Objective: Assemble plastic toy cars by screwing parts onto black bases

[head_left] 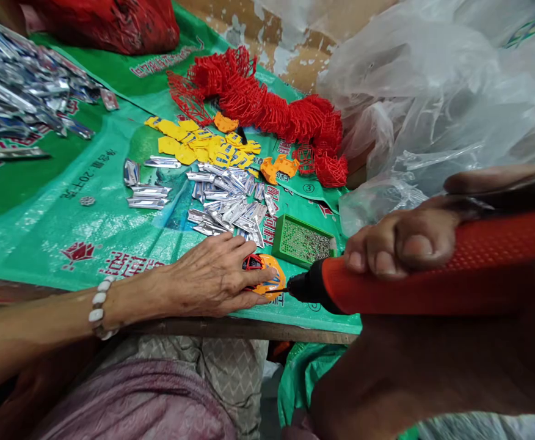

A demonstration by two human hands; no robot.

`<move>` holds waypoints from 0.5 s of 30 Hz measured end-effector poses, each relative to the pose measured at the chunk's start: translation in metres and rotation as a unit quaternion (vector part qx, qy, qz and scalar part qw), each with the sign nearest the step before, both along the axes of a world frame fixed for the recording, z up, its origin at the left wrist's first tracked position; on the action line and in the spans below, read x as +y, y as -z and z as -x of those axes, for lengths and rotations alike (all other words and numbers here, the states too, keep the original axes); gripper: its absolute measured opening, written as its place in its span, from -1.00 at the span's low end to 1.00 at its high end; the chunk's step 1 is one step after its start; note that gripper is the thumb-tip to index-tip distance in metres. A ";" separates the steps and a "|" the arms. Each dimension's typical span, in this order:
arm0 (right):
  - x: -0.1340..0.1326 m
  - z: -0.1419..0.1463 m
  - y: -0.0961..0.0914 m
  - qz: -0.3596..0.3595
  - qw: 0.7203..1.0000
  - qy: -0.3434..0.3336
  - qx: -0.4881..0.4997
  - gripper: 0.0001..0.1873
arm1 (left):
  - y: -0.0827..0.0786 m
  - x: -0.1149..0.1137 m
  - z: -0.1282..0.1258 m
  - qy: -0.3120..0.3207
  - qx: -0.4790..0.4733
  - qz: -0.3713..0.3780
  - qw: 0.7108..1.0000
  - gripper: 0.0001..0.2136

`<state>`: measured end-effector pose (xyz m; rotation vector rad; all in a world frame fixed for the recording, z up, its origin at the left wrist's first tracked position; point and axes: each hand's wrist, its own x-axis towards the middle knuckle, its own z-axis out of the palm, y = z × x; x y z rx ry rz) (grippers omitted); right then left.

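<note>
My left hand [222,275] presses an orange toy car shell [274,278] with a red lattice piece in it against the green sheet, close to the table's front edge. My right hand [405,241] is wrapped round a red electric screwdriver [386,287], held nearly level. Its thin dark bit reaches the orange shell beside my left fingertips; whether a screw sits under the tip I cannot tell. Just beyond the shell, a green tray [286,244] holds many small metal screws. Silver printed strips [231,201] lie in a loose pile behind my left hand.
Yellow printed pieces [203,143] and a few orange parts [279,168] lie further back. Red lattice pieces [267,104] form a long row behind them. A large heap of silver strips [24,79] is at the far left, clear plastic bags [414,91] at the right.
</note>
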<state>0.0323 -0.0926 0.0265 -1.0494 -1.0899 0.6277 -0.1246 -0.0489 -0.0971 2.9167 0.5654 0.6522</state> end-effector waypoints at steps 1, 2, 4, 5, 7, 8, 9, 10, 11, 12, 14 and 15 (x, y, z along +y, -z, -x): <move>0.001 -0.001 0.001 -0.008 1.000 -0.002 0.002 -0.88 | 0.000 0.000 0.000 -0.001 0.000 0.000 1.000 -0.65; 0.002 -0.002 0.001 -0.015 1.000 -0.005 0.004 -0.87 | 0.000 0.000 0.000 -0.002 0.001 0.000 1.000 -0.64; 0.003 -0.005 0.002 -0.022 1.000 -0.020 0.004 -0.86 | 0.000 -0.001 0.000 -0.004 0.005 0.000 1.000 -0.62; 0.003 -0.006 0.003 -0.024 0.999 -0.027 0.006 -0.85 | 0.000 -0.001 0.000 -0.006 0.007 0.000 1.000 -0.61; 0.004 -0.008 0.004 -0.022 0.999 -0.032 0.010 -0.84 | 0.000 -0.001 0.000 -0.009 0.010 0.000 1.000 -0.61; 0.004 -0.008 0.004 -0.023 0.999 -0.031 0.011 -0.84 | 0.000 -0.001 0.000 -0.010 0.012 0.000 1.000 -0.62; 0.004 -0.008 0.005 -0.026 0.999 -0.028 0.010 -0.83 | 0.001 -0.001 0.001 -0.010 0.013 -0.002 1.000 -0.63; 0.005 -0.008 0.005 -0.025 0.999 -0.022 0.010 -0.83 | 0.001 -0.001 0.001 -0.009 0.014 -0.004 1.000 -0.64; 0.005 -0.007 0.006 -0.025 1.000 -0.016 0.007 -0.84 | 0.002 -0.001 0.001 -0.009 0.015 -0.007 1.000 -0.65; 0.006 -0.007 0.007 -0.025 1.000 -0.010 0.005 -0.84 | 0.003 -0.001 0.001 -0.008 0.015 -0.010 1.000 -0.65; 0.007 -0.006 0.010 -0.029 1.000 0.011 0.001 -0.82 | 0.004 0.000 0.002 -0.007 0.015 -0.016 1.000 -0.64; 0.007 -0.005 0.011 -0.032 0.999 0.020 -0.002 -0.80 | 0.004 0.000 0.002 -0.007 0.015 -0.018 1.000 -0.64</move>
